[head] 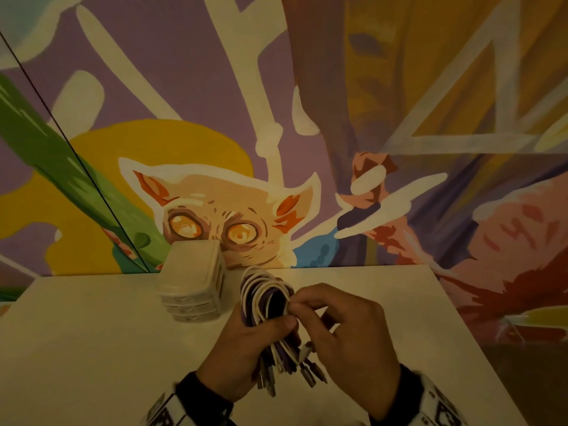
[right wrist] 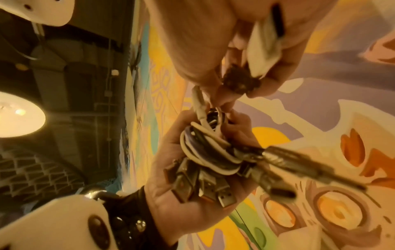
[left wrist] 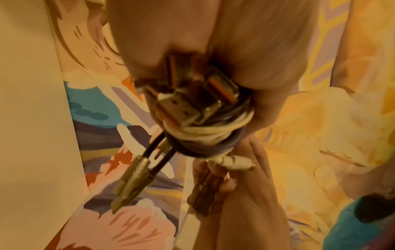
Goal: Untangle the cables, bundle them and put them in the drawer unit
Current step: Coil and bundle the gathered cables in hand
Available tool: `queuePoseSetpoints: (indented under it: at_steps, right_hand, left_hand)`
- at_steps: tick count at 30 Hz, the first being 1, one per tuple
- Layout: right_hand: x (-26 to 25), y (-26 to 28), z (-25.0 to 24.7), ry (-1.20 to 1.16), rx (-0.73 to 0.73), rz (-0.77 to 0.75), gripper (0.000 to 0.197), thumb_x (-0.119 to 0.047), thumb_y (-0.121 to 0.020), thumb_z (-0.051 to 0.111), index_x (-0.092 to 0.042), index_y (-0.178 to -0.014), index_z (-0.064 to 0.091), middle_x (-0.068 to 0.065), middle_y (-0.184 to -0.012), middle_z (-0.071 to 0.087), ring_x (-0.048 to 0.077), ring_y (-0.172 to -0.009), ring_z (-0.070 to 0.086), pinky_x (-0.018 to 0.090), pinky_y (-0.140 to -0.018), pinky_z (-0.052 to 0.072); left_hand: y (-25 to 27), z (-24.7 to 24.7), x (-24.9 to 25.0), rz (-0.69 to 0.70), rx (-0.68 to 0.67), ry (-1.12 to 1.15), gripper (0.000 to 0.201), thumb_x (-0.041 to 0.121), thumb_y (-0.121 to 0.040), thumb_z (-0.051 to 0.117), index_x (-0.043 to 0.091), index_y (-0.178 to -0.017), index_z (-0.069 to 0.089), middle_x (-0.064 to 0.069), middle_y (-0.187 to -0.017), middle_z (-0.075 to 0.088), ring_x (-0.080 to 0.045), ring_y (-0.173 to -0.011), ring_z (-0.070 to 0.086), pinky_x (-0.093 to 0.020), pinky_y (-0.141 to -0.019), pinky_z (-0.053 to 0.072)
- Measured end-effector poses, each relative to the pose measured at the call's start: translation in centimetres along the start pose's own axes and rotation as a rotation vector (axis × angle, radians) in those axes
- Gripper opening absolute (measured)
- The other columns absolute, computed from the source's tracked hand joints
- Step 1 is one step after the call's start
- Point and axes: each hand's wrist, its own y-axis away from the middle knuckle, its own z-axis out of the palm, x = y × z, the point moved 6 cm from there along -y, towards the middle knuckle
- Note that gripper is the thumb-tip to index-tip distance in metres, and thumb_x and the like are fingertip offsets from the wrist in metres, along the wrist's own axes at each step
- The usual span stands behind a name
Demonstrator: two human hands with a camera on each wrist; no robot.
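**Coiled bundle in hand, drawer unit at 11 o'clock**

Held above the pale bench [head: 92, 348] near its front edge: a coiled bundle of white and purple cables [head: 266, 302], gripped round its middle by the left hand [head: 246, 348], fingers and thumb curled about the strands. Pinching at the coil's right side at thumb level: the right hand [head: 347, 330], fingertips closed on a white strand, probably tucking or winding it.

Long axis of the bundle running roughly 12 to 6 o'clock in the head view, tilted slightly; looped end up and away at 12, metal USB plugs [head: 270, 379] hanging toward 6, some splaying toward 5.

From the hands, at about 11 o'clock and near, though not touching: the small translucent plastic drawer unit [head: 193, 284], three stacked drawers, all apparently closed, fronts facing 6 o'clock. Left hand the nearer of the two.

Likely needed next: a drawer pulled open, probably by the right hand, then the bundle laid flat to fit. Drawer depth against coil length impossible to judge.
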Motion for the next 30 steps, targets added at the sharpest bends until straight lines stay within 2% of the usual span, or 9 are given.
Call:
queuePoseSetpoints:
  at_steps: [3, 7, 12, 15, 18, 22, 25, 28, 30]
  right_hand:
    - [0.3, -0.1, -0.1, 0.063, 0.070, -0.024, 0.009, -0.022, -0.084, 0.070, -0.030, -0.084, 0.070, -0.023, -0.082, 0.064, -0.002, -0.062, 0.061, 0.008, -0.052, 0.047]
    - [1.2, -0.1, -0.4, 0.225, 0.081, -0.062, 0.005, -0.026, -0.082, 0.068, -0.029, -0.086, 0.069, -0.018, -0.078, 0.058, -0.007, -0.058, 0.053, 0.002, -0.053, 0.043]
    - [1.6, 0.6, 0.6, 0.376, 0.042, -0.076, 0.016, -0.033, -0.086, 0.059, -0.024, -0.093, 0.070, -0.010, -0.081, 0.064, -0.009, -0.052, 0.045, -0.003, -0.058, 0.041]
    - [2.0, 1.1, 1.5, 0.276, -0.046, 0.001, 0.039, -0.044, -0.088, 0.042, -0.025, -0.113, 0.065, -0.012, -0.096, 0.064, 0.000, -0.063, 0.060, 0.005, -0.064, 0.049]
    - [2.4, 1.9, 2.6, 0.195, -0.111, 0.036, 0.045, -0.045, -0.090, 0.038, -0.030, -0.130, 0.053, -0.017, -0.110, 0.059, 0.001, -0.081, 0.062, 0.009, -0.072, 0.051]
    - [2.1, 2.4, 3.4, 0.340, -0.084, -0.036, 0.039, -0.037, -0.092, 0.040, -0.035, -0.131, 0.044, -0.016, -0.106, 0.065, -0.005, -0.087, 0.057, -0.003, -0.074, 0.043]
    - [1.6, 2.4, 3.4, 0.385, -0.111, -0.044, 0.045, -0.034, -0.092, 0.039, -0.033, -0.137, 0.041, -0.014, -0.111, 0.065, 0.001, -0.089, 0.062, 0.003, -0.080, 0.043]
    - [1.2, 2.1, 3.3, 0.433, -0.105, -0.079, 0.048, -0.033, -0.090, 0.038, -0.028, -0.138, 0.042, -0.010, -0.113, 0.067, 0.005, -0.090, 0.063, 0.011, -0.079, 0.049]
    - [1.1, 1.8, 3.5, 0.488, -0.103, -0.127, 0.044, -0.034, -0.094, 0.034, -0.022, -0.135, 0.043, -0.006, -0.108, 0.069, 0.006, -0.086, 0.059, 0.016, -0.073, 0.053]
  left_hand:
    - [-0.1, -0.2, 0.2, 0.017, 0.017, -0.031, 0.045, 0.017, -0.053, 0.078, 0.009, -0.096, 0.069, -0.021, -0.078, 0.064, -0.035, -0.069, 0.063, -0.044, -0.063, 0.055]
    - [-0.1, -1.1, -0.6, 0.021, 0.108, -0.086, 0.057, 0.015, -0.052, 0.074, -0.001, -0.103, 0.057, -0.020, -0.079, 0.059, -0.034, -0.069, 0.060, -0.038, -0.065, 0.053]
    - [-0.1, -0.7, -0.6, 0.073, 0.121, -0.162, 0.035, 0.007, -0.068, 0.080, 0.021, -0.097, 0.066, -0.012, -0.083, 0.068, -0.029, -0.075, 0.068, -0.036, -0.067, 0.056]
    - [0.0, -0.3, -0.1, 0.082, 0.112, -0.097, 0.030, 0.008, -0.072, 0.079, 0.027, -0.093, 0.069, -0.011, -0.085, 0.070, -0.027, -0.075, 0.069, -0.035, -0.065, 0.056]
    - [0.1, 0.1, 0.1, 0.034, 0.107, 0.037, 0.031, 0.011, -0.073, 0.078, 0.011, -0.102, 0.065, -0.023, -0.087, 0.068, -0.027, -0.064, 0.068, -0.034, -0.053, 0.054]
    - [0.1, 0.3, -0.1, -0.031, 0.104, 0.205, 0.025, 0.010, -0.070, 0.067, 0.006, -0.095, 0.069, -0.016, -0.077, 0.071, -0.026, -0.065, 0.071, -0.033, -0.051, 0.057]
    - [0.1, 0.2, -0.5, -0.090, 0.088, 0.302, 0.019, 0.009, -0.068, 0.072, 0.008, -0.087, 0.076, -0.018, -0.083, 0.072, -0.029, -0.070, 0.072, -0.036, -0.056, 0.059]
    - [0.0, 0.1, -1.0, -0.149, 0.029, 0.391, 0.057, 0.015, -0.050, 0.092, 0.002, -0.102, 0.074, -0.022, -0.102, 0.072, -0.033, -0.088, 0.073, -0.037, -0.063, 0.060]
    - [0.0, 0.1, -0.9, -0.168, 0.006, 0.436, 0.078, 0.016, -0.043, 0.093, -0.002, -0.114, 0.067, -0.025, -0.115, 0.068, -0.034, -0.099, 0.070, -0.037, -0.067, 0.059]
